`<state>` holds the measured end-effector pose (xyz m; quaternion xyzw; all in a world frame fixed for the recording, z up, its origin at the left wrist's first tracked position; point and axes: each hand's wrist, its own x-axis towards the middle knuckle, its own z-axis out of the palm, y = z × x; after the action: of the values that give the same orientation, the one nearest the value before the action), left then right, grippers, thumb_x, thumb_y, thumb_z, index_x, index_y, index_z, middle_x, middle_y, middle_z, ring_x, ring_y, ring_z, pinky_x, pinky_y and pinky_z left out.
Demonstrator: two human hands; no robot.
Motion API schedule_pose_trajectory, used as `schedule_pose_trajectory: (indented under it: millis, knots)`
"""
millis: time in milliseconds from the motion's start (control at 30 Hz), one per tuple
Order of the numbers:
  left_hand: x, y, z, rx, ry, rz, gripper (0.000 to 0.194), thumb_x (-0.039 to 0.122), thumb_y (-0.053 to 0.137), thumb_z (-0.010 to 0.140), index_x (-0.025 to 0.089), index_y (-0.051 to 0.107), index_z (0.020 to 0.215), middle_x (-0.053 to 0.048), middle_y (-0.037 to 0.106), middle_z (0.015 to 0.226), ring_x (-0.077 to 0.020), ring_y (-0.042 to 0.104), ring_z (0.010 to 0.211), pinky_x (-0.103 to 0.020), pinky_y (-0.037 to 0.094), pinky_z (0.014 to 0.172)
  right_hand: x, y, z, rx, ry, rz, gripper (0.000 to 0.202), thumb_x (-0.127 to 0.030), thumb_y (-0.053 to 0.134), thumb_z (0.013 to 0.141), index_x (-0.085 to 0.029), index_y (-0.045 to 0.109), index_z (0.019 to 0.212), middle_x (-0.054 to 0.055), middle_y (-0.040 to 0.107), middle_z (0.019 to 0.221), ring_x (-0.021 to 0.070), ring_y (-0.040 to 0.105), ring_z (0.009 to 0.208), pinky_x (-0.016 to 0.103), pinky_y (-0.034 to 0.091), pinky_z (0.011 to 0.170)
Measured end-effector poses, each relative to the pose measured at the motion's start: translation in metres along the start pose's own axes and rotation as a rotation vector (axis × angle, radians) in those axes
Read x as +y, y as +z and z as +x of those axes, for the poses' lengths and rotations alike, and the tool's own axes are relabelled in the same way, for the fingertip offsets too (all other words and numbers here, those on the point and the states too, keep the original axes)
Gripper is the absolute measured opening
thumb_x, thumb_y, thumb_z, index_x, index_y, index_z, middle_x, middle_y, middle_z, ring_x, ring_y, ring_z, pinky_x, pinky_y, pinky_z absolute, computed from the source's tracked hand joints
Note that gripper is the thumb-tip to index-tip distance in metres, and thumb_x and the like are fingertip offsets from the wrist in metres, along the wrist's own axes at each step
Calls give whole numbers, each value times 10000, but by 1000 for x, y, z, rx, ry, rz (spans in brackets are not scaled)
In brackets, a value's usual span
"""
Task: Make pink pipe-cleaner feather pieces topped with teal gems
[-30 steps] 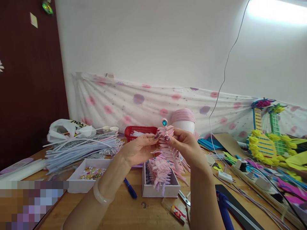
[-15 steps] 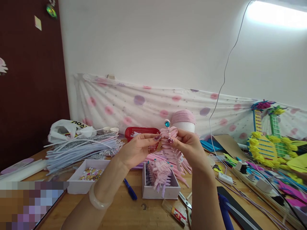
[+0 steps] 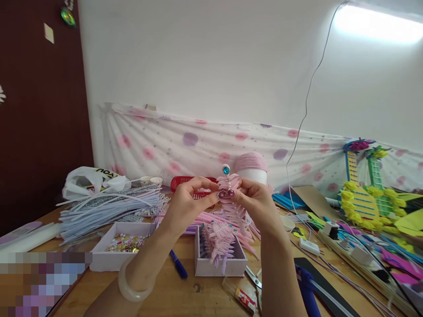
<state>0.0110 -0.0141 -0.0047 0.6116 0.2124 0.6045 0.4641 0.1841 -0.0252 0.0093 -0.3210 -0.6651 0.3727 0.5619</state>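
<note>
Between both hands is a pink pipe-cleaner feather (image 3: 234, 210), held upright, with a round blue gem (image 3: 226, 170) at its top and a row of small beads below the gem. My left hand (image 3: 191, 198) pinches it from the left, thumb and fingers closed at the beads. My right hand (image 3: 254, 200) grips it from the right, its thumb tip meeting the left thumb on the front. Below the hands stands a white box (image 3: 220, 269) with similar pink pieces (image 3: 220, 240) lying in it.
A white tray of gems and beads (image 3: 105, 259), a blue pen (image 3: 178, 265), scissors (image 3: 254, 277), a glue stick (image 3: 245, 300) and a blue glue gun (image 3: 307, 286) lie in front. White pipe cleaners (image 3: 109, 213) are at left; cables and a power strip (image 3: 357, 273) at right.
My left thumb has come down and across to meet the right thumb at the beads. The feather stays held upright; the whole view has shifted slightly.
</note>
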Motion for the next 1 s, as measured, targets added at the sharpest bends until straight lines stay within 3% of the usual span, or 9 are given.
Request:
schedule_pose_trajectory:
  millis: [200, 400, 567, 700, 867, 1000]
  knots:
    - [6, -12, 1, -25, 97, 363, 107, 278, 786, 691, 196, 754, 752, -50, 646, 932, -224, 604, 950, -354, 437, 875, -1, 5, -2, -15, -12, -26, 358, -436, 859, 615, -172, 636, 709, 11, 659, 659, 127, 561, 591, 230, 423, 535]
    - [11, -19, 2, -76, 86, 480, 73, 269, 759, 709, 199, 740, 717, -45, 650, 935, -232, 591, 963, -341, 411, 881, -3, 8, -2, 11, -12, -140, 387, -446, 855, 609, -164, 595, 654, -34, 564, 559, 82, 443, 497, 207, 294, 449]
    - [4, -21, 6, -174, 48, 305, 157, 297, 753, 727, 172, 740, 820, -64, 633, 997, -224, 585, 971, -334, 440, 868, -1, 7, -1, -24, 3, -118, 385, -457, 853, 606, -164, 618, 690, -8, 617, 615, 101, 498, 536, 214, 356, 477]
    - [4, -20, 8, -204, -63, 179, 202, 331, 785, 691, 155, 725, 768, -65, 606, 986, -218, 581, 930, -338, 460, 822, -2, 9, -3, -18, -19, -83, 349, -434, 845, 633, -170, 628, 706, 8, 649, 657, 124, 559, 597, 231, 429, 543]
    - [9, -20, 6, -298, -96, 48, 161, 292, 810, 664, 166, 742, 738, -33, 631, 867, -172, 562, 844, -312, 418, 821, -6, 10, -4, -28, -22, -107, 375, -444, 860, 600, -170, 608, 645, -24, 580, 575, 88, 462, 515, 208, 346, 461]
    - [3, -20, 9, -346, -292, -243, 230, 270, 893, 550, 154, 727, 659, -5, 637, 711, -130, 548, 710, -294, 410, 762, -7, 9, -4, -45, 11, -54, 390, -432, 879, 571, -164, 604, 640, -27, 573, 570, 82, 452, 509, 200, 323, 456]
